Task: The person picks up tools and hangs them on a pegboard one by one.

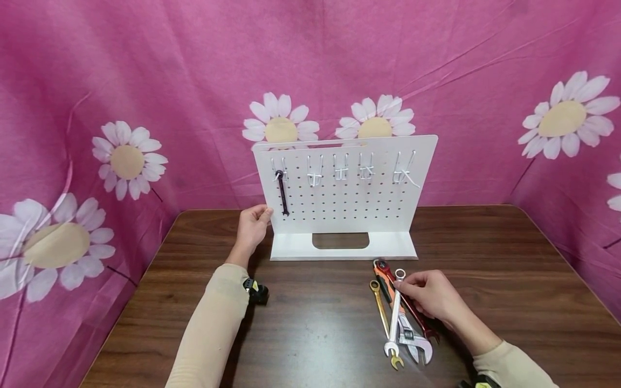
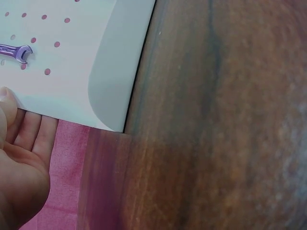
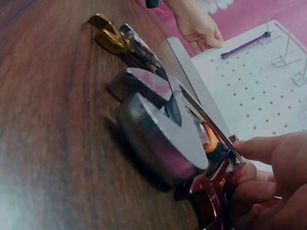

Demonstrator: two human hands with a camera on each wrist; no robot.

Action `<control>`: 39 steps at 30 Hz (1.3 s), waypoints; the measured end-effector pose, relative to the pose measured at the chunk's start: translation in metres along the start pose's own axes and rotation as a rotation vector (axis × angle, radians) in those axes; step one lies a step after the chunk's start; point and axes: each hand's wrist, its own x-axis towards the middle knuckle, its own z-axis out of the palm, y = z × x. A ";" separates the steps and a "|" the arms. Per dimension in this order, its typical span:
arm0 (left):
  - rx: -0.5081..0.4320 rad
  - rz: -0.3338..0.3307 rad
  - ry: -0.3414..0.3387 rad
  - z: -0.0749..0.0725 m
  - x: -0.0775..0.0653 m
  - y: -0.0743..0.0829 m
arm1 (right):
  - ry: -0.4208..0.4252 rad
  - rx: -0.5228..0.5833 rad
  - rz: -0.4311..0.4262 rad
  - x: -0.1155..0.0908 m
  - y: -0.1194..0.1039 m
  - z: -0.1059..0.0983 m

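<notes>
My left hand pinches the left edge of a white pegboard stand, thumb in front and fingers behind in the left wrist view. A dark purple combination wrench hangs from the board's leftmost hook. On the table, my right hand pinches a silver combination wrench near its ring end. That wrench lies over an adjustable wrench with an orange and black handle. Beside them are a gold wrench on the left and a dark red wrench on the right, close under my right fingers.
More wire hooks run along the upper part of the pegboard. The stand's base has a slot cut into it. Brown wooden table spreads around the tools. A pink cloth with large daisies hangs behind.
</notes>
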 end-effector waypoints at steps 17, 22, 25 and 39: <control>-0.005 0.004 -0.002 0.002 0.001 -0.001 | 0.115 0.106 -0.038 -0.002 -0.004 0.001; -0.005 0.003 -0.004 0.002 0.001 -0.001 | 0.144 0.099 -0.091 -0.008 -0.014 0.002; 0.001 -0.005 -0.003 0.001 0.001 -0.001 | 0.139 0.149 -0.117 -0.011 -0.019 0.004; -0.001 -0.005 -0.005 0.001 0.002 -0.001 | 0.092 0.368 -0.253 -0.016 -0.034 0.007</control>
